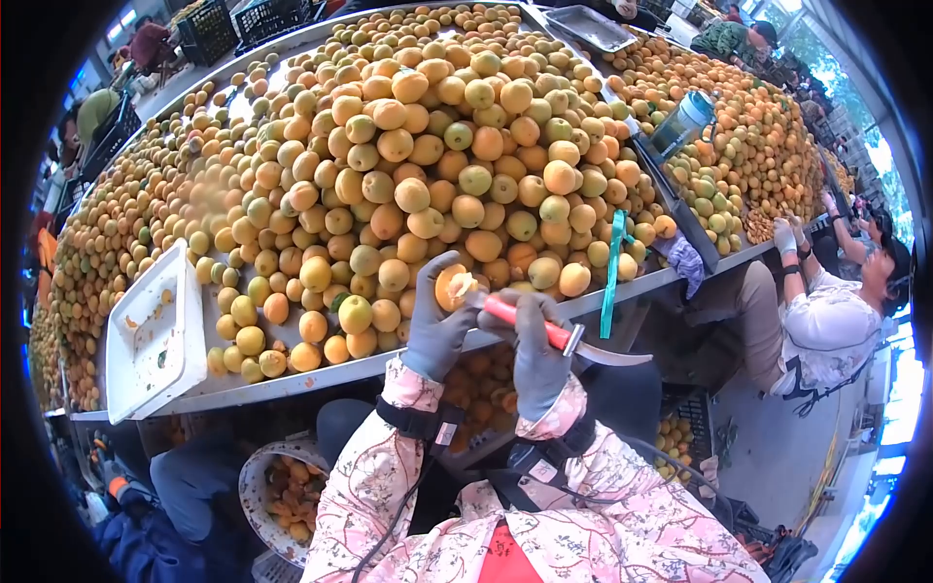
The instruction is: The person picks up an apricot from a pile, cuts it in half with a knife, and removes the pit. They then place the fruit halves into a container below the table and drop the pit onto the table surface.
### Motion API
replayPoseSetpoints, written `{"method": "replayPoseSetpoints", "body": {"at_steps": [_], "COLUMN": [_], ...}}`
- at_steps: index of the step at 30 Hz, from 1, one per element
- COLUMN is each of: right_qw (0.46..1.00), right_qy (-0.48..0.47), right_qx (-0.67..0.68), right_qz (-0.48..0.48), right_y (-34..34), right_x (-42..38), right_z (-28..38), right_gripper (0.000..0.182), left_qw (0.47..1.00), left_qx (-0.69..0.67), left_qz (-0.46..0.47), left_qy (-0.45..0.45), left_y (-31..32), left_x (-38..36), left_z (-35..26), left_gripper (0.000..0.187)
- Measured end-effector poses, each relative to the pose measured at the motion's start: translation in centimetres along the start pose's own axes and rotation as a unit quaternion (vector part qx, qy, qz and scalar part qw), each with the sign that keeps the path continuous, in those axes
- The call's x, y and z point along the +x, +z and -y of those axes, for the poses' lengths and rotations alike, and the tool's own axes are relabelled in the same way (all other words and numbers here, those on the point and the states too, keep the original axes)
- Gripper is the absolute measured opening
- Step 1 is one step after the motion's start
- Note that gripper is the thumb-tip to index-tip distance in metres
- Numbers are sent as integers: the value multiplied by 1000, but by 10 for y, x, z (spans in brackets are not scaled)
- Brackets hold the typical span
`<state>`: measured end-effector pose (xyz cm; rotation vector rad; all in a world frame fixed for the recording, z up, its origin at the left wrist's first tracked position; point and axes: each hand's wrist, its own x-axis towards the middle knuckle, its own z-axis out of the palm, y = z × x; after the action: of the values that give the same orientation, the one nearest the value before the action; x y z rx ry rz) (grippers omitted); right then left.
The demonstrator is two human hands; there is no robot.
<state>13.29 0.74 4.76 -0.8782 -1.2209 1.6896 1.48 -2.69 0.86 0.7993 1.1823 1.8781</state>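
Observation:
My left hand, in a grey glove, holds an apricot whose cut flesh shows, at the front edge of the fruit heap. My right hand, also gloved in grey, is closed around the red handle of a knife. Its curved blade points out to the right, away from the fruit. The handle's other end is close to the apricot; whether they touch is hard to tell. Behind both hands rises a large pile of orange and greenish apricots on a metal-edged table.
A white tray with scraps lies at the left. Below it stands a white bucket of fruit pieces. A teal ribbon, purple cloth and blue bottle are at the right. A co-worker sits further right.

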Motion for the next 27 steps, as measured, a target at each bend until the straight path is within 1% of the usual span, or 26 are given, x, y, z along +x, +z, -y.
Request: {"method": "replayPoseSetpoints", "body": {"at_steps": [1,2,3,4,5,6,7,8,9,10,11,12,13,14,15,17,19,21,23,24,25,26,27], "right_qw": [1000,981,981,942,879,918,918,886,847,832,832,854,874,878,879,891,889,886,897,884,884,885,885], "right_qy": [-27,-95,-95,-213,-326,-196,-197,-192,-185,-142,-143,-140,-135,-112,-111,-109,-114,-117,-45,-40,-41,-66,-88], "right_qx": [-13,-167,-166,-254,-334,-314,-314,-380,-443,-483,-485,-462,-437,-445,-443,-428,-432,-437,-435,-459,-460,-447,-433], "right_qz": [5,9,9,54,97,142,141,185,226,233,229,196,164,136,135,104,100,97,71,78,78,111,145], "right_y": [-2,-7,-12,-16,-19,-15,-13,-11,-8,-6,-5,-3,-1,0,0,-2,-1,-3,-4,-7,-13,-20,-27], "right_x": [4,10,20,32,37,32,32,32,33,29,27,26,24,19,19,20,23,28,38,45,51,57,61], "right_z": [5,17,18,18,17,31,31,29,27,23,16,7,0,-3,-9,-23,-23,-23,-25,-14,-11,-11,-10], "right_gripper": [27,23,23,20,17,20,20,25,31,37,37,37,37,35,35,33,32,32,31,32,32,33,34], "left_qw": [998,991,991,988,985,984,992,996,996,993,978,978,978,976,973,977,957,960,962,954,943,944,962], "left_qx": [-21,-41,-40,-47,-54,-54,-20,14,14,109,202,205,205,215,226,212,285,276,268,300,330,329,267], "left_qz": [-4,-8,-9,4,17,18,29,40,42,40,37,45,46,41,36,35,44,49,50,25,-1,-3,41], "left_qy": [-65,-128,-129,-147,-166,-166,-124,-81,-81,-24,35,1,2,-9,-21,-5,24,13,2,16,29,27,-41], "left_y": [-1,-2,-3,-3,-3,-3,-2,-2,-3,-4,-4,-6,-6,-8,-9,-12,-13,-12,-10,-8,-6,-7,-9], "left_x": [-2,-3,-3,-3,-3,-4,-4,-5,-7,-9,-11,-13,-15,-16,-17,-17,-15,-15,-16,-16,-17,-18,-20], "left_z": [-5,-9,-10,-12,-12,-11,-8,-5,-1,5,8,8,9,10,12,14,10,7,1,-3,-7,-13,-19], "left_gripper": [57,55,55,55,54,54,56,58,58,60,62,62,62,62,64,61,58,55,53,50,47,47,48]}}
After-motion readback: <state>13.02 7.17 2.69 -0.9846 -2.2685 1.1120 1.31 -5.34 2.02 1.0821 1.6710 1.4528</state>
